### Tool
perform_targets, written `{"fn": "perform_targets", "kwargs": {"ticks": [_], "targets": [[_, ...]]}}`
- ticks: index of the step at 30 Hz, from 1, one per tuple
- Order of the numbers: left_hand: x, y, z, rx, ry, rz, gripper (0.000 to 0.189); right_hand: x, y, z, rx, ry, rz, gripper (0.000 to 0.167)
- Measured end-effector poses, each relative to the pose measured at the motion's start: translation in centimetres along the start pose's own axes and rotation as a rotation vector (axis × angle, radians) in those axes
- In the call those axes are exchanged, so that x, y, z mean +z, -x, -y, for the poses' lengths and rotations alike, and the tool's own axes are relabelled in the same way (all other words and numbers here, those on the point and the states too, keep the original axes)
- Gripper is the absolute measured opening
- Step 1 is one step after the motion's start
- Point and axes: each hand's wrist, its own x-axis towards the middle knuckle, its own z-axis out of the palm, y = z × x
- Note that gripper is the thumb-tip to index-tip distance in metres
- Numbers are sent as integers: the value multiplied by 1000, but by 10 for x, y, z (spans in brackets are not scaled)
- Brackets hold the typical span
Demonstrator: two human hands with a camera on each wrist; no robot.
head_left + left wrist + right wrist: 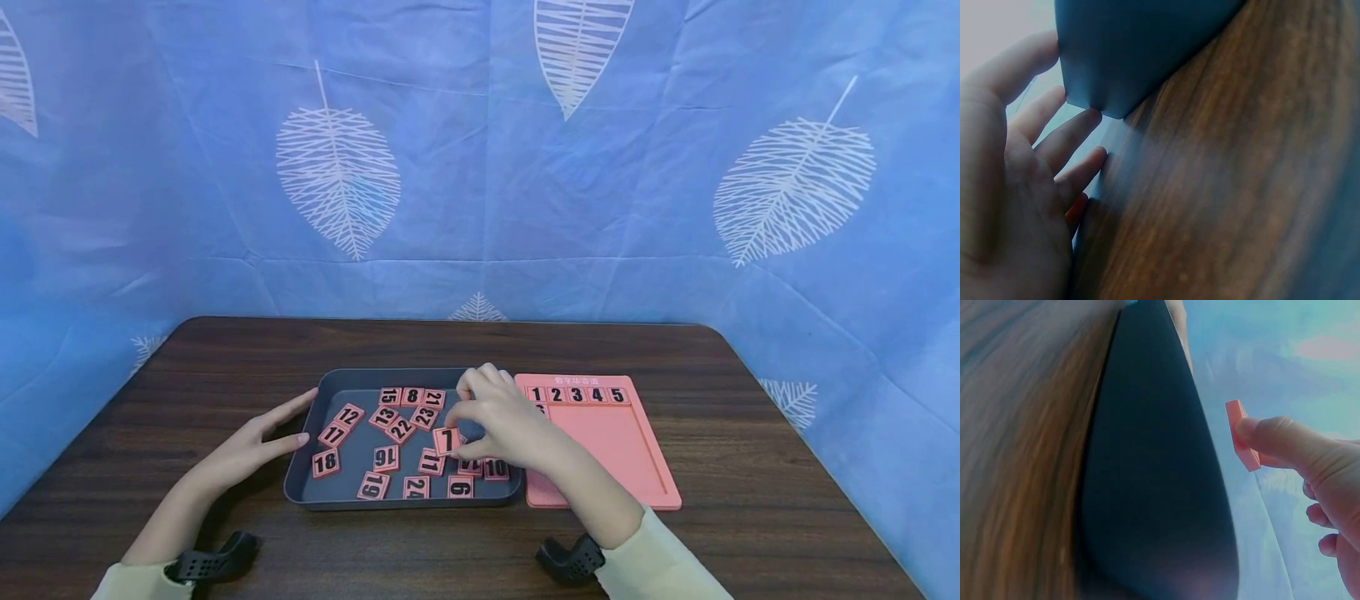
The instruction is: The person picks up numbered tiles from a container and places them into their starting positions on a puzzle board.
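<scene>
Between thumb and finger my right hand (504, 417) pinches a pink number tile (446, 441) marked 7, over the right part of a dark grey tray (352, 504). The right wrist view shows the same tile (1242, 436) edge-on, raised above the tray's rim. My left hand (251, 448) rests at the tray's left side, its fairly straight fingers touching the wall; in the left wrist view the fingertips meet the tray (1129, 50) near a corner. Several loose number tiles lie in the tray, among them 18 (326, 462), 16 (386, 457) and 24 (416, 487). My right hand hides some.
Right of the tray lies a pink board (600, 454) with a raised rim. Tiles 1 to 5 line its top row, and a partly hidden tile (542, 409) starts the row below. A blue leaf-patterned cloth (450, 167) hangs behind the brown wooden table (247, 354).
</scene>
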Motion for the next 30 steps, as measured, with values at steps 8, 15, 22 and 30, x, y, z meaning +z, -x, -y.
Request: {"fn": "perform_targets", "kwargs": {"ticks": [8, 15, 22, 30], "targets": [[0, 0, -1, 1, 3, 2, 63, -6, 28, -23, 43, -15, -31, 23], [1, 0, -2, 11, 11, 7, 63, -12, 51, -46, 97, -16, -90, 25], [0, 0, -2, 2, 22, 8, 63, -14, 70, -77, 128, 13, -127, 23], [0, 1, -1, -4, 13, 7, 64, -9, 85, -105, 188, 38, -97, 21]]}}
